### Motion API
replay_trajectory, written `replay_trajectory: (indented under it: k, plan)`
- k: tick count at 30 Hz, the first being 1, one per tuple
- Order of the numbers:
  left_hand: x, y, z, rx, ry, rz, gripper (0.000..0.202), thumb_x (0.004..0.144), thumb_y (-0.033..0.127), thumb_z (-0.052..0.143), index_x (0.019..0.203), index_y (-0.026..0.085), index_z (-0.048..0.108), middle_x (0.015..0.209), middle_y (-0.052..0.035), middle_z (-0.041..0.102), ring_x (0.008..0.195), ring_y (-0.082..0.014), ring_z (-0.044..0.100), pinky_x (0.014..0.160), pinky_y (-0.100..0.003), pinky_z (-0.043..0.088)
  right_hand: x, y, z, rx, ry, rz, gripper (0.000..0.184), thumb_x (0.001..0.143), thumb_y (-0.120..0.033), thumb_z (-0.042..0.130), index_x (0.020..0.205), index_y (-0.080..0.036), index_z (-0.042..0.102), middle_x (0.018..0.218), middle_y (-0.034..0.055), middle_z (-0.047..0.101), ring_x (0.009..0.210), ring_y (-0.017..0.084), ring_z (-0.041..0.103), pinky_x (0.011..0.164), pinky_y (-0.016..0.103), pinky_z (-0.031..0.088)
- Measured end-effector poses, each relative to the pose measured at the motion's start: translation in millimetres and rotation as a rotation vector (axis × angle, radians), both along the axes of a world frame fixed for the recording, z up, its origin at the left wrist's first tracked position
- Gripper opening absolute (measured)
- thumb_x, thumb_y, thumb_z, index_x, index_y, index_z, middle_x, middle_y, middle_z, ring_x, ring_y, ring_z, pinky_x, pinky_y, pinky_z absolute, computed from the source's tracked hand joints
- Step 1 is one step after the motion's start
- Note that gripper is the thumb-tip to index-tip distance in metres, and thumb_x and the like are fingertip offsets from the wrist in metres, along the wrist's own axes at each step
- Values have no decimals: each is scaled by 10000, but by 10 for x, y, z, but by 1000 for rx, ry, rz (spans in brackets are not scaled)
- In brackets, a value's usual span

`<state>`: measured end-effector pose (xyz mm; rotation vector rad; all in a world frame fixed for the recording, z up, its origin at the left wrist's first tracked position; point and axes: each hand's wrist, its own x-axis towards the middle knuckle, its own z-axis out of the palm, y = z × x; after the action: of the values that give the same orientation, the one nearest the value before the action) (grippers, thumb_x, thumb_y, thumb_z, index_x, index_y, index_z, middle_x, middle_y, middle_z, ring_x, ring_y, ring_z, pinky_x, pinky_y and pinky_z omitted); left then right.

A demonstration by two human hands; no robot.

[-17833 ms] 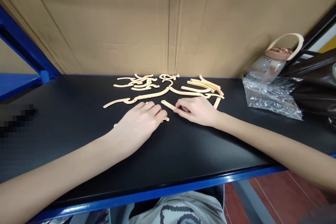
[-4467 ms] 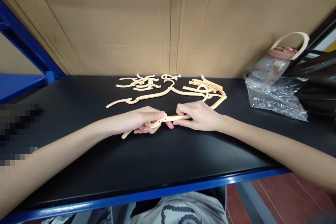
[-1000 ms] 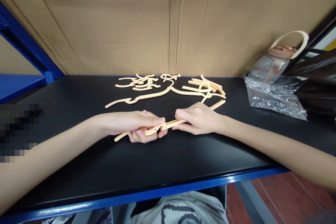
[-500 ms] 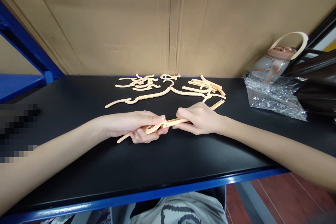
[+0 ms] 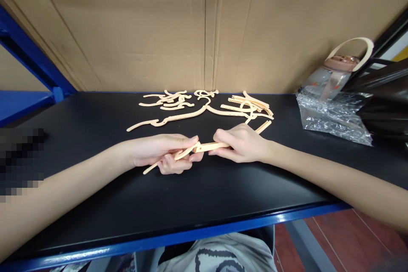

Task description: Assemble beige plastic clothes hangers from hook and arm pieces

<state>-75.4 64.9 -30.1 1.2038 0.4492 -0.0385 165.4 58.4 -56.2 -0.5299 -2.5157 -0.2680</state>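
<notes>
Near the middle of the black table, my left hand [image 5: 168, 165] is closed around a thin, curved beige hanger end piece [image 5: 185, 151], whose tail sticks out below the fingers. My right hand [image 5: 241, 141] grips a straighter, grooved hanger arm piece [image 5: 207, 147] between thumb and fingers. The two pieces meet at my left fingertips; whether they are locked together I cannot tell. Just beyond my hands lies a jointed beige hanger [image 5: 188, 115] with its hook pointing to the back.
Several curved pieces [image 5: 174, 103] lie at the back left, small hooks [image 5: 205, 93] at back centre. Grooved arm pieces [image 5: 247, 101] are piled right of them. A handled bottle [image 5: 334, 76] and a clear plastic bag [image 5: 334, 114] stand far right. Cardboard [image 5: 143, 29] walls the back.
The curved piece has turned slightly in my left fingers, and the grooved piece's end has shifted a little left against it. Both hands keep their grip.
</notes>
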Motion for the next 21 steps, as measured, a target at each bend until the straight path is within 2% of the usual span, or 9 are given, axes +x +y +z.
replay_trajectory:
  k: [4,8,13,21]
  plan:
    - [4,-6,6,14,16,18,394,948,529,339,771,196,453,444,101,207,352,-59,89,312,-191,97,5,7,-8,0,-16,-24,327,980,-463,361,800,-198,426,550,-61,443,447,79,409,438,218,174]
    - [11,-24,32,121,60,93,394,932,525,402,770,177,492,456,99,204,379,-55,99,329,-185,83,9,4,-4,14,-18,-21,336,986,-455,340,786,-199,420,542,-64,425,435,77,386,426,220,169]
    - [8,-46,58,191,132,104,425,895,559,460,798,154,548,496,78,260,415,-56,128,342,-193,62,11,-12,7,32,-29,-8,346,994,-445,313,774,-199,417,543,-58,426,440,78,392,423,220,157]
    - [12,-58,9,124,64,136,410,929,527,419,766,165,522,450,94,227,390,-47,124,348,-184,99,14,1,-4,13,18,6,329,987,-444,345,779,-199,412,533,-68,408,425,72,369,423,204,185]
